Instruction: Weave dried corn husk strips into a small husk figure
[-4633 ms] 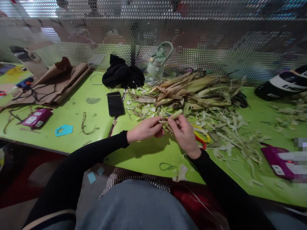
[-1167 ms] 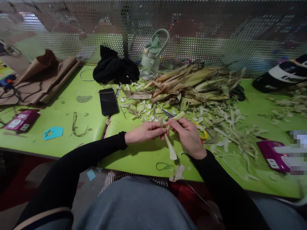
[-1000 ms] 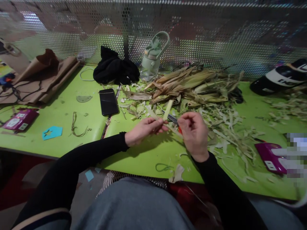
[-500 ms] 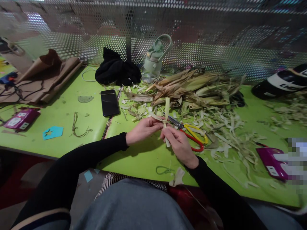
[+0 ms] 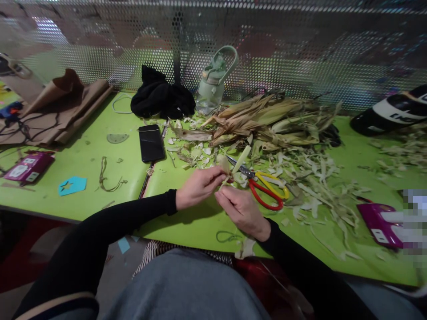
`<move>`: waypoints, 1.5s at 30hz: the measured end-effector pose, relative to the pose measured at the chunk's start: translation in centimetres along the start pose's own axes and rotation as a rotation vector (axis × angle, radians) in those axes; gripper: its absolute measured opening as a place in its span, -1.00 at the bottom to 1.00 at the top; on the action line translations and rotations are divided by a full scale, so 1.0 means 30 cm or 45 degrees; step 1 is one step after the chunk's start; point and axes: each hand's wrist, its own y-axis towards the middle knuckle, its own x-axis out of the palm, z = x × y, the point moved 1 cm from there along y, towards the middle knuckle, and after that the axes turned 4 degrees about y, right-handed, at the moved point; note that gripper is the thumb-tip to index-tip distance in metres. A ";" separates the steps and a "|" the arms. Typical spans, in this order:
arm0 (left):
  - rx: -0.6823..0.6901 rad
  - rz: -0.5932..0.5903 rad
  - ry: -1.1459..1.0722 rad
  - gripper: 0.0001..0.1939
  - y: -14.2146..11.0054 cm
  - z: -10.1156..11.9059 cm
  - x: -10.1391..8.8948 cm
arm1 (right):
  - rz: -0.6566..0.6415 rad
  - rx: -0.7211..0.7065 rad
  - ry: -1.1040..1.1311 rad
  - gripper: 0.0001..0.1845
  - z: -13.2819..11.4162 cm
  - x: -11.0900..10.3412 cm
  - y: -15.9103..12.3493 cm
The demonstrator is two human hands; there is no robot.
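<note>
Between my hands is a small knotted piece of pale corn husk (image 5: 242, 159), one flat strip of it pointing up and to the right. My left hand (image 5: 202, 184) pinches the piece near its knot. My right hand (image 5: 240, 209) is closed just below, thumb and finger on the lower end, which is mostly hidden by the fingers. Right behind the right hand lie scissors (image 5: 268, 191) with one red and one yellow handle, blades toward the husk piece. Beyond them spreads a heap of dry corn husks (image 5: 267, 118).
Husk scraps (image 5: 316, 186) litter the right side. A black phone (image 5: 151, 143), a pale green water bottle (image 5: 213, 84) and a black cloth (image 5: 163, 95) stand or lie farther back. Purple devices (image 5: 380, 224) sit at both sides; brown paper (image 5: 73, 106) lies left, a dark bottle (image 5: 387, 113) right.
The husk strip has tilted from upright to leaning right. My right hand has shifted a little left and down, and the strip's lower end is now covered by the fingers.
</note>
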 end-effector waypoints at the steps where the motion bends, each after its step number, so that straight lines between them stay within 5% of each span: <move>1: 0.004 0.002 -0.018 -0.78 0.000 0.000 0.002 | -0.012 -0.015 -0.006 -0.60 0.002 0.005 -0.002; 6: -0.096 -0.131 -0.277 -0.82 0.039 0.003 -0.031 | 0.050 -0.015 -0.029 -0.60 0.021 0.000 0.000; 12: -0.215 -0.161 -0.656 -0.77 0.077 0.023 -0.076 | 0.639 0.021 -0.232 -0.73 0.054 -0.082 0.025; 17: -0.177 -0.148 -0.673 -0.71 0.078 0.021 -0.058 | 0.423 0.061 -0.172 -0.72 0.081 -0.074 0.038; 30: -0.390 -0.086 -0.722 -0.88 0.084 0.028 -0.061 | 0.367 0.230 0.043 -0.68 0.082 -0.072 0.038; 38: -0.342 -0.244 -0.940 -0.83 0.092 0.000 -0.049 | 0.260 0.339 0.270 -0.73 0.089 -0.067 0.036; 45: -0.317 -0.213 -0.887 -0.92 0.096 0.004 -0.039 | 0.260 0.308 0.220 -0.73 0.104 -0.065 0.039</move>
